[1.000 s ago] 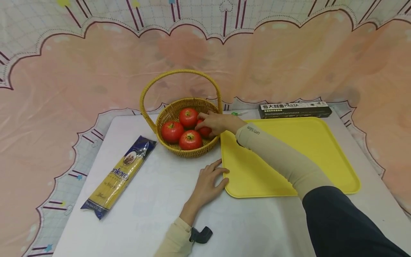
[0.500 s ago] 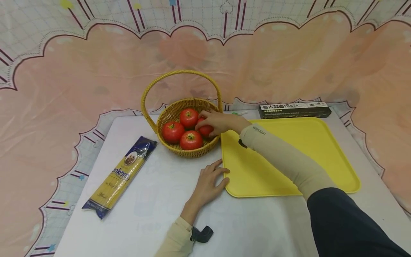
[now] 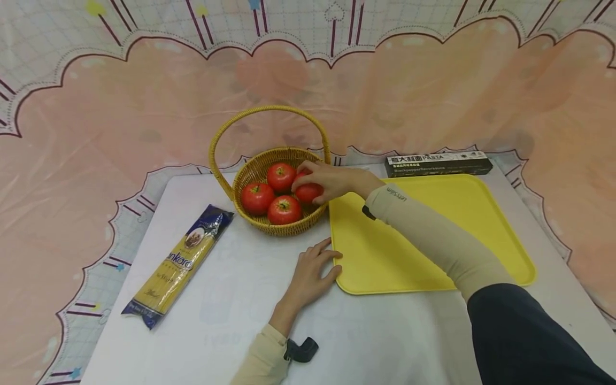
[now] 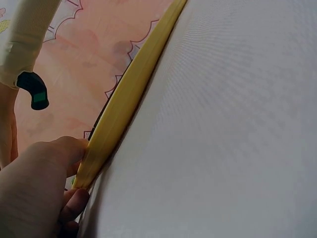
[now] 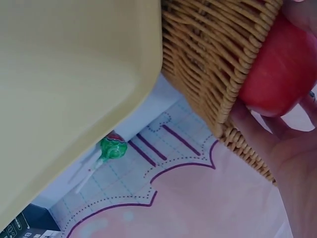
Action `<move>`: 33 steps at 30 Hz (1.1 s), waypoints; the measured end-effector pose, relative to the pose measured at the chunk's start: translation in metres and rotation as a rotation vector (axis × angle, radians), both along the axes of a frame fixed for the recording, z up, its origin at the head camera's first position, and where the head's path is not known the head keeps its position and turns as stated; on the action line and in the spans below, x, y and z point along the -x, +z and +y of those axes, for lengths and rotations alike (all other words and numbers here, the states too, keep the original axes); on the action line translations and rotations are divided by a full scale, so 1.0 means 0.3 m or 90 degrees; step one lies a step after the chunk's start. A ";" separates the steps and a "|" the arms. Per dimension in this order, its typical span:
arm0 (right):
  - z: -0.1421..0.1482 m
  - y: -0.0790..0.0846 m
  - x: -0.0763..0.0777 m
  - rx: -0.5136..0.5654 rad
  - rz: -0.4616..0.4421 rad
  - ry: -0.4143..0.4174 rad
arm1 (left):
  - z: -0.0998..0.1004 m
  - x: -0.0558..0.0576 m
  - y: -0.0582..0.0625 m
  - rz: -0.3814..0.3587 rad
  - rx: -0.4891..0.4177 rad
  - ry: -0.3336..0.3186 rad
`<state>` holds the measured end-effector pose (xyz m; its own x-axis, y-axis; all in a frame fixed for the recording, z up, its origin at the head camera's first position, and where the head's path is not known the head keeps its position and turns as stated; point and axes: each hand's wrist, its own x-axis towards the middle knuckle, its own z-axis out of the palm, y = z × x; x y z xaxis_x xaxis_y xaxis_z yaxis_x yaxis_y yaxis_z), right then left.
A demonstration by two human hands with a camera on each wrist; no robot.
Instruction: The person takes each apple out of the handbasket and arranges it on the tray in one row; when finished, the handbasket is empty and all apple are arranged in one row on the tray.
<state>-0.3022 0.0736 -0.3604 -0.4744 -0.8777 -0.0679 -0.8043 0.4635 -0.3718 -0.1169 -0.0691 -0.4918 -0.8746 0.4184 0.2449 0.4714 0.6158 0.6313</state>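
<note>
At the basket's right side in the head view, my right hand (image 3: 334,181) grips a red tomato (image 3: 309,192) with its fingers curled round it. The right wrist view shows that same tomato (image 5: 280,67) at the wicker rim. Several more tomatoes (image 3: 257,198) sit in the yellow wicker basket (image 3: 284,230), whose tall handle arches above. My left hand (image 3: 310,272) lies at the left edge of a yellow tray (image 3: 385,246). Up close in the left wrist view, the thumb and fingers of that hand (image 4: 39,183) hold the tray's corner.
A yellow and blue pasta packet (image 3: 178,267) lies on the white table (image 3: 231,310) at the left. Behind the tray stands a black pasta box (image 3: 439,164). A green-wrapped lollipop (image 5: 113,147) lies past the tray's back edge. A patterned cloth (image 3: 409,107) hangs behind.
My right hand has drawn slightly right, and the gripped tomato shows more fully above the basket's right side. The left hand stays at the tray's edge.
</note>
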 end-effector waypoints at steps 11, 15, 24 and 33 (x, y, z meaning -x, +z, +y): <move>0.020 0.012 -0.016 0.029 0.044 -0.003 | 0.002 -0.003 0.001 0.000 -0.006 -0.001; 0.031 0.020 -0.028 0.038 0.050 -0.008 | 0.002 -0.002 -0.003 0.006 -0.007 0.002; 0.073 0.037 -0.053 0.074 0.050 -0.033 | 0.002 -0.001 -0.007 0.007 -0.006 0.003; 0.118 0.046 -0.078 0.102 0.075 -0.040 | 0.001 0.002 -0.008 0.004 -0.010 0.001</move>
<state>-0.2789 0.1091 -0.3464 -0.5253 -0.8410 0.1294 -0.8179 0.4571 -0.3495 -0.1173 -0.0687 -0.4942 -0.8734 0.4134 0.2574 0.4749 0.6059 0.6382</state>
